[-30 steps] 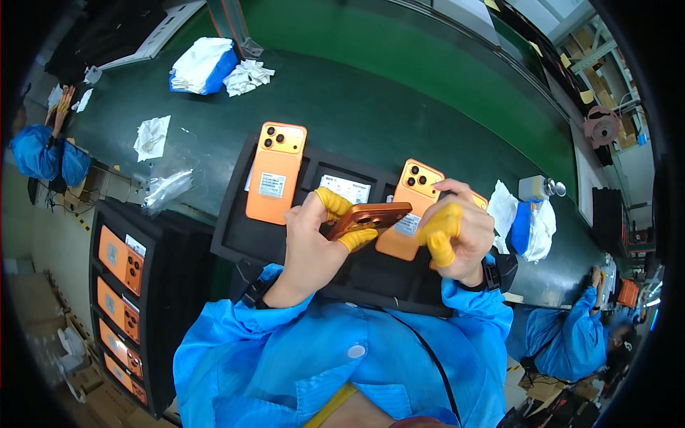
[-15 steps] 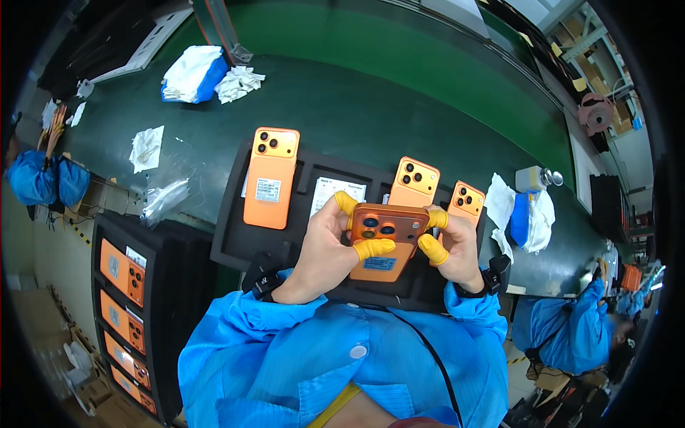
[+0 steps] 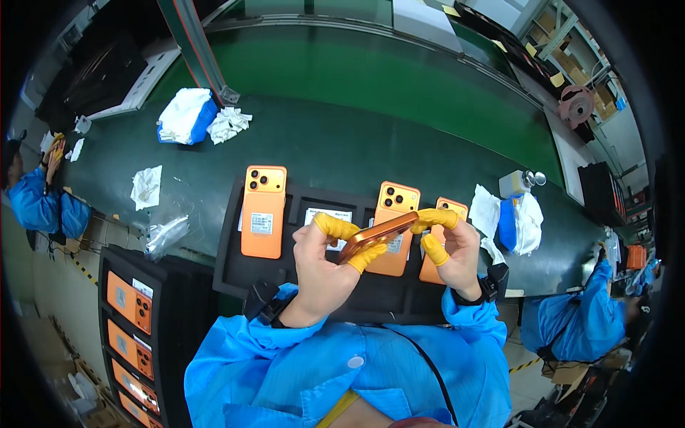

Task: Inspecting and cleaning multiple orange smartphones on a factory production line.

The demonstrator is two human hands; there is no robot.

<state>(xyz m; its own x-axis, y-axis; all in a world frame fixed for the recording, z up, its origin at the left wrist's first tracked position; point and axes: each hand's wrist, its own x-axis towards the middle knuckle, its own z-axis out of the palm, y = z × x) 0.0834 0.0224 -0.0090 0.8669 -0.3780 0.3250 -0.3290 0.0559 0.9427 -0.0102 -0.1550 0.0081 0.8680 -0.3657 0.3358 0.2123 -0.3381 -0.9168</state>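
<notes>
Two hands share one orange phone (image 3: 377, 234) above the black tray (image 3: 235, 274) that sits on the green surface (image 3: 342, 153). The left hand (image 3: 321, 271) is clamped on the phone's lower end, yellow-capped thumb and forefinger pinching it; the right hand (image 3: 453, 246) is closed on its upper end at about 3 o'clock from the left. The phone is tilted nearly edge-on to the camera, so only a thin glossy orange band with a darker face shows.

A slip seems the main risk: the grip is by fingertips only, on a smooth, slanted body, and the phone could drop onto the phones lying in the tray below, marking both.

On the tray, at 10 o'clock from the held phone, a second orange phone (image 3: 262, 212) lies back-up, with camera lenses and a pale label. Two more (image 3: 397, 201) (image 3: 448, 208) lie just behind the hands. At 10 o'clock, farther off, a white-and-blue cloth bundle (image 3: 184, 118) rests on the surface; another cloth (image 3: 515, 221) lies at 3 o'clock.
</notes>
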